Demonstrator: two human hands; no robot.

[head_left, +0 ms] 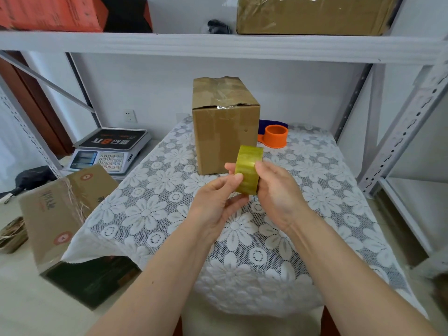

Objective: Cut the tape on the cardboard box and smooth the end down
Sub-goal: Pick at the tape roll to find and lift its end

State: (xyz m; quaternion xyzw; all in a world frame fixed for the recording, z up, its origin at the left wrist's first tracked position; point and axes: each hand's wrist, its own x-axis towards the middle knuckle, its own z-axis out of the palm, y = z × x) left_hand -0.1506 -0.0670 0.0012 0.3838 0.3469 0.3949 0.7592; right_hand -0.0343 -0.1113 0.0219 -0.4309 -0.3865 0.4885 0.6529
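Scale (110,151) face "8" (orange digit)

On the weighing scale (110,147) at the far left, large upside-down characters resembling "88" are printed in white and orange on the dark platform (smaller marks beside them are unreadable). Handwritten-style characters are seen on the printed carton (60,207) nearer left, but cannot be read.

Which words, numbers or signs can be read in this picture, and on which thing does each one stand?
"8" in orange, seen upside down, with blurred white characters beside it: on the black platform of the scale.
Keypad and displays of the scale: too small to read.
Print and round red marks on the tilted cardboard carton: blurred, not readable.
Red box on the shelf: faint print, unreadable.
Cardboard box and tape roll: no text.
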